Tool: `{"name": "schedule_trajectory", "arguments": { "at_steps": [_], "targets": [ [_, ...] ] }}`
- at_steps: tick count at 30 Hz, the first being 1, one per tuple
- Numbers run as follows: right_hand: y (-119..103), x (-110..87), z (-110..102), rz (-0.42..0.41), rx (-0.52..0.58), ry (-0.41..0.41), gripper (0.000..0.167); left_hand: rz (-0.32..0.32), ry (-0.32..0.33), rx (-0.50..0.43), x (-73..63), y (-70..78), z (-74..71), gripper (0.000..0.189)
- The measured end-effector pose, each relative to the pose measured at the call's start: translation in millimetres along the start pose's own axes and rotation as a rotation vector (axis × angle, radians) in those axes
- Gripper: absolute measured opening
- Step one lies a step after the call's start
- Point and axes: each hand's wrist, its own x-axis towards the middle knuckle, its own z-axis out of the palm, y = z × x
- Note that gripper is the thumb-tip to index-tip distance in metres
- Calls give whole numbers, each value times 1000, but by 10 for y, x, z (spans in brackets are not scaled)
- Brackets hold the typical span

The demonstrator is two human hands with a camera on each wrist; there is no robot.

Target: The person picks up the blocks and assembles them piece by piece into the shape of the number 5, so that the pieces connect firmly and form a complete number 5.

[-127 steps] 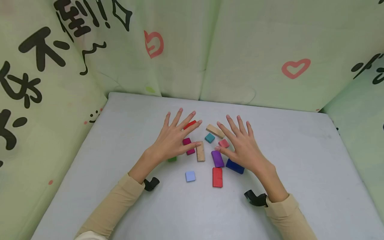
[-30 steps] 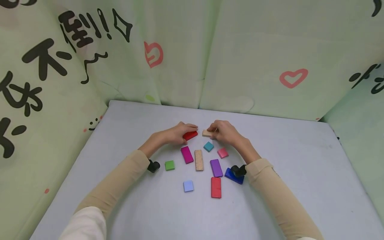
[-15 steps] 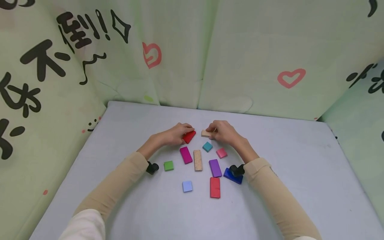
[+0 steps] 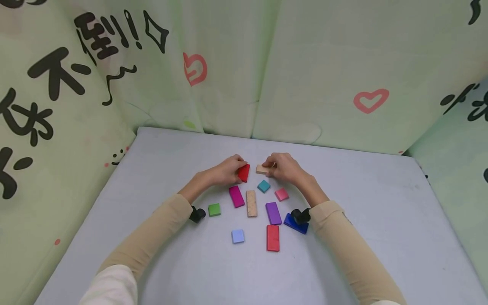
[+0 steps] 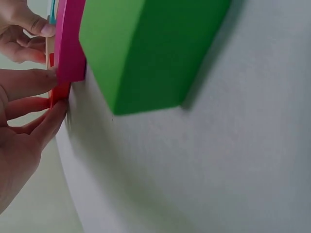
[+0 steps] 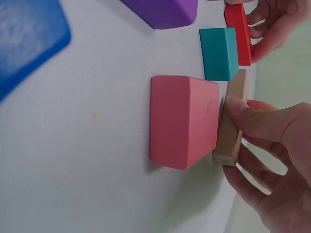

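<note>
My left hand (image 4: pixel 225 171) grips a red block (image 4: pixel 244 173) at the back of the group; the left wrist view shows the thumb and fingers around its end. Opposite it, my right hand (image 4: pixel 285 167) pinches a plain wooden block (image 4: pixel 261 169) between thumb and fingers. In the right wrist view that wooden block (image 6: pixel 231 121) lies along the table, with a small mark on its end. A narrow gap separates the two held blocks in the head view. Closest in front of them are a teal block (image 4: pixel 263 186), a magenta block (image 4: pixel 237 197) and a pink block (image 4: pixel 281 194).
Nearer on the white table (image 4: pixel 190 271) lie a second wooden block (image 4: pixel 251 203), a purple block (image 4: pixel 273 213), another red block (image 4: pixel 273 238), a light blue block (image 4: pixel 238 236) and a green block (image 4: pixel 214 209). A dark blue block (image 4: pixel 295 224) is partly under the right wrist camera (image 4: pixel 300 216).
Spread hands earlier hovered over the blocks; now each holds one. The wooden block has swung from slanted to nearly sideways. Over the last second the left hand turned the red block.
</note>
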Motion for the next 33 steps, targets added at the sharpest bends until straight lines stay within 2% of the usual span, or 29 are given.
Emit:
{"name": "schedule_trajectory", "arguments": {
  "at_steps": [11, 18, 21, 27, 33],
  "targets": [
    [-8, -12, 19, -12, 8, 2, 27, -20, 25, -40, 42, 48, 90, 65],
    [8, 2, 27, -42, 15, 9, 27, 19, 35, -27, 68, 62, 109, 65],
    [3, 7, 23, -43, 11, 6, 27, 18, 32, -46, 77, 77, 111, 65],
    [-6, 9, 23, -21, 18, 2, 28, 20, 35, -49, 75, 93, 107, 64],
    [-24, 15, 5, -14, 25, 0, 28, 52, 46, -21, 69, 74, 108, 63]
  ]
}}
